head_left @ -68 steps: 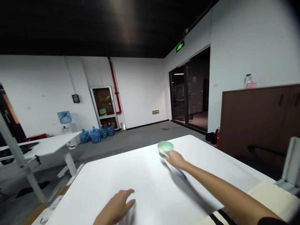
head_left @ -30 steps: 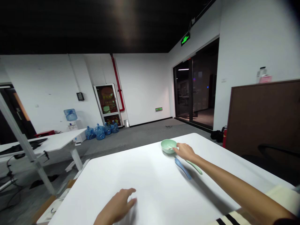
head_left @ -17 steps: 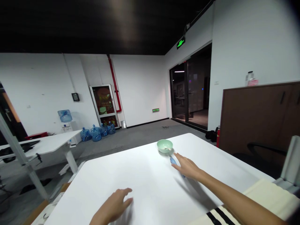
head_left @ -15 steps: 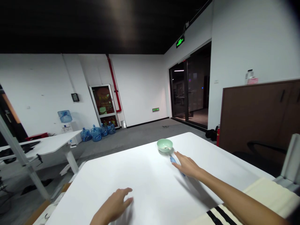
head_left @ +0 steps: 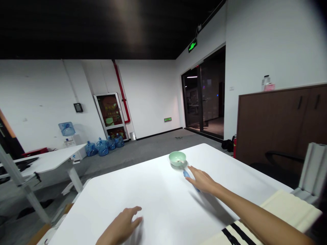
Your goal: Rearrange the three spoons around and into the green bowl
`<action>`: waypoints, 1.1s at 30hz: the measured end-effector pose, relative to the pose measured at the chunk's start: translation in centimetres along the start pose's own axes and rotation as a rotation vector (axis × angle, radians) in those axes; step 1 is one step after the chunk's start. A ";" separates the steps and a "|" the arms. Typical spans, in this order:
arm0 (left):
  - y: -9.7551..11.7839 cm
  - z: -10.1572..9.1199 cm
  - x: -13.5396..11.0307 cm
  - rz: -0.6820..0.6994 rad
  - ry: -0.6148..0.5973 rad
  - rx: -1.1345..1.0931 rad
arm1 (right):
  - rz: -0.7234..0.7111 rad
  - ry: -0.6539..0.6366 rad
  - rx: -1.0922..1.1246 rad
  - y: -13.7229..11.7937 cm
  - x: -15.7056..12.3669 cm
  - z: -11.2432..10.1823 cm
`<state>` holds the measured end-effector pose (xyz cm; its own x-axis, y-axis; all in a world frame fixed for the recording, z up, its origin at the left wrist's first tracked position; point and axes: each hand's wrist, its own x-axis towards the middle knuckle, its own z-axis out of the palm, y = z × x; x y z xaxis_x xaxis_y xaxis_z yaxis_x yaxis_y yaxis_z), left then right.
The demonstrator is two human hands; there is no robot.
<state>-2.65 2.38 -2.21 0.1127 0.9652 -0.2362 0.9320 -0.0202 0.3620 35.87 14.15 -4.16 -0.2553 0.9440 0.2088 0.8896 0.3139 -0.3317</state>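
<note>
The right hand was held open, its fingers extended and closed around nothing, low over a slender blue plastic spoon lying on the table; whether contact was made could not be told. The spoon was lying just beside a round pale-green bowl, which had been placed toward the far end of a white rectangular table top, right of centre, with a pale utensil resting in it. The spoon appeared to lie within easy reach of the extended right arm, which would account for the hand's position. The left hand was kept open at the near edge of the table, its fingers spread and nothing gripped, and it seemed to be held idle. Further left, a white desk was seen, blue water jugs were grouped by the far wall, and a dark wooden cabinet stood to the right.
</note>
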 end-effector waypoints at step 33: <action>0.1 -0.2 -0.2 -0.021 -0.006 0.015 | 0.201 0.092 -0.013 1.2 9.8 -2.0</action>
<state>-2.67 2.23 -1.90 0.0948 0.9638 -0.2494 0.9394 -0.0037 0.3429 35.18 23.53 -0.72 -0.0367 0.9741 0.2229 0.9242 0.1179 -0.3632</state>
